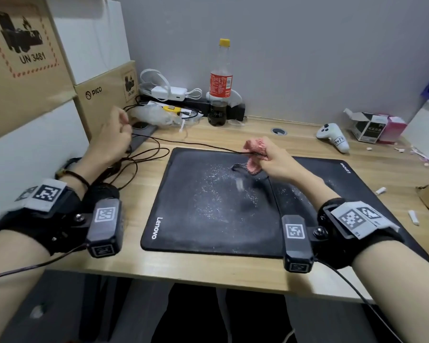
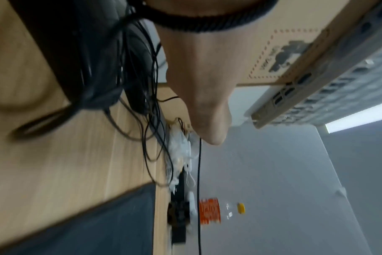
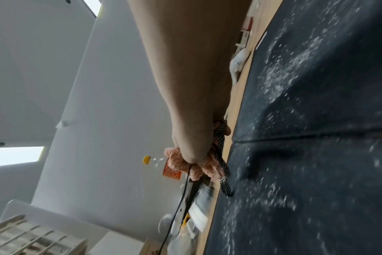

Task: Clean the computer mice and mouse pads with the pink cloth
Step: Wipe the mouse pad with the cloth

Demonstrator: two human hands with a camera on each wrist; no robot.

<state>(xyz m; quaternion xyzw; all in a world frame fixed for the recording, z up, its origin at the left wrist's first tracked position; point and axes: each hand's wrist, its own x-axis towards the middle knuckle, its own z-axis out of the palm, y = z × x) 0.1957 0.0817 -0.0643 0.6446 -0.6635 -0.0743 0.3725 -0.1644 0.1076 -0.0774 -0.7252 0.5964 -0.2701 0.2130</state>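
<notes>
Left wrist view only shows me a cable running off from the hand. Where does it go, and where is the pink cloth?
Observer: The cable runs to the right hand, which grips the pink cloth with the cable passing through it.
Operator: Is that over a mouse pad?
Observer: Yes, above the left mouse pad, which is speckled with white dust.
Operator: Any other pad?
Observer: A second mouse pad lies right beside it, also dusty.

Pink cloth (image 1: 254,154) bunched; pads (image 1: 208,201) dusty.
</notes>
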